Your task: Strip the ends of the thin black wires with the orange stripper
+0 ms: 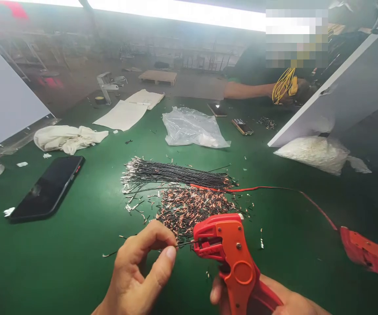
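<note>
Left grip [143, 267] pinches a thin black wire [185, 243] entering a red-and-orange wire stripper [236, 256], which right grip [289, 299] clasps.

A workshop: green workbench [103, 183], bundle of black wires [182, 173], heap of offcuts [192, 208], wire stripper [237, 249], wooden pallet [157, 77] beyond.

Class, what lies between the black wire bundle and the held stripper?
In the head view, wire scraps lie between bundle and stripper, with a red strip along their far edge.
</note>
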`<state>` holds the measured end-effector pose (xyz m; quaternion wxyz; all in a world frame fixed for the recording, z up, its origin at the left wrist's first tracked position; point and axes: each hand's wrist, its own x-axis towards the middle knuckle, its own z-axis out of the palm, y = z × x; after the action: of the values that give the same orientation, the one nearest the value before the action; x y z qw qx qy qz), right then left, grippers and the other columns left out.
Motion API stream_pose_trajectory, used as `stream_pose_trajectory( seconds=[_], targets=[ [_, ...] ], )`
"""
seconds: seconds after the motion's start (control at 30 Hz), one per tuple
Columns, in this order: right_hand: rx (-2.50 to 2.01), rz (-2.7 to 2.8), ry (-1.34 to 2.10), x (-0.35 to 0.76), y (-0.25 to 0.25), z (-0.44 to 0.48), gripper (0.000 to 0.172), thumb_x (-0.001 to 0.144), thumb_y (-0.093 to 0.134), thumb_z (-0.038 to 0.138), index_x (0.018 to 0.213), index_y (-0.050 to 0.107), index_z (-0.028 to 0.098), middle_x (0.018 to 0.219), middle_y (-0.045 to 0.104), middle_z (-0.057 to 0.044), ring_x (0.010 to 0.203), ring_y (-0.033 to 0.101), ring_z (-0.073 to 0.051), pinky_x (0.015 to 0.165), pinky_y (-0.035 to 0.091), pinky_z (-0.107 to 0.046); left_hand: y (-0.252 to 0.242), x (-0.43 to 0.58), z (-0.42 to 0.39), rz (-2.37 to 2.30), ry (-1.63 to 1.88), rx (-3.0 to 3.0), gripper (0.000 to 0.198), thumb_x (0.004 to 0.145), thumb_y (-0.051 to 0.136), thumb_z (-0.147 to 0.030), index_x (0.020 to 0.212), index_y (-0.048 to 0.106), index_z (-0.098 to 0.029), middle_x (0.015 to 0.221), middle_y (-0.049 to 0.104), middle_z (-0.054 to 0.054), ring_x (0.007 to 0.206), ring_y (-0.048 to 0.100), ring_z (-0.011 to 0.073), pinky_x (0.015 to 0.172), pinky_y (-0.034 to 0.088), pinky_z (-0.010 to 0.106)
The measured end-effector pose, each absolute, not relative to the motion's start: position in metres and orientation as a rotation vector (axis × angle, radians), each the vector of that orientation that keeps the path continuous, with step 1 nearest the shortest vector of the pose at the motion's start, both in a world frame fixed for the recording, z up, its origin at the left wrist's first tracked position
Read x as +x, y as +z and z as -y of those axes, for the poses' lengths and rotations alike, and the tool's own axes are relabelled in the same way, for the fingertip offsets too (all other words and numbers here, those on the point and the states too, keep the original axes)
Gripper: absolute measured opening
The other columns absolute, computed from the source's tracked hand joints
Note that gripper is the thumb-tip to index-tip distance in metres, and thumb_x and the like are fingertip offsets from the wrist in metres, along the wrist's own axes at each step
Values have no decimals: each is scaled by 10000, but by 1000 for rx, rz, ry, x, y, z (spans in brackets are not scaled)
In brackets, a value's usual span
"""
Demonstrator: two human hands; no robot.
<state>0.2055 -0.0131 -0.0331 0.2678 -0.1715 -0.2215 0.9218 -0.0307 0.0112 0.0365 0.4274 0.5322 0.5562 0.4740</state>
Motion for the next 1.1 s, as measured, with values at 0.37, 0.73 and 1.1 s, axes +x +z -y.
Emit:
stream_pose_trajectory(
  seconds=[0.37,0.73,1.1],
  targets=[
    [-418,715,2526,207,-46,5,562,621,752,388,1091,621,109,734,561,-25,572,467,-111,497,296,-214,32,-28,-7,-1480,1215,1404,142,818,551,-281,741,657,-226,698,602,-8,635,544,129,602,389,247],
    [-483,789,2462,207,-20,4,420,713,725,445,916,588,105,672,454,22,561,361,-92,511,248,-224,37,-29,-12,-1516,1084,1610,195,837,478,-275,674,573,-224,606,537,-54,560,451,101,622,380,232],
    [-349,629,2491,200,-27,6,377,704,744,403,873,570,114,592,420,57,492,322,-63,436,205,-194,33,-34,-20,-1300,919,1765,248,898,547,-326,691,607,-204,598,567,-39,557,514,93,558,391,200]
  ],
)
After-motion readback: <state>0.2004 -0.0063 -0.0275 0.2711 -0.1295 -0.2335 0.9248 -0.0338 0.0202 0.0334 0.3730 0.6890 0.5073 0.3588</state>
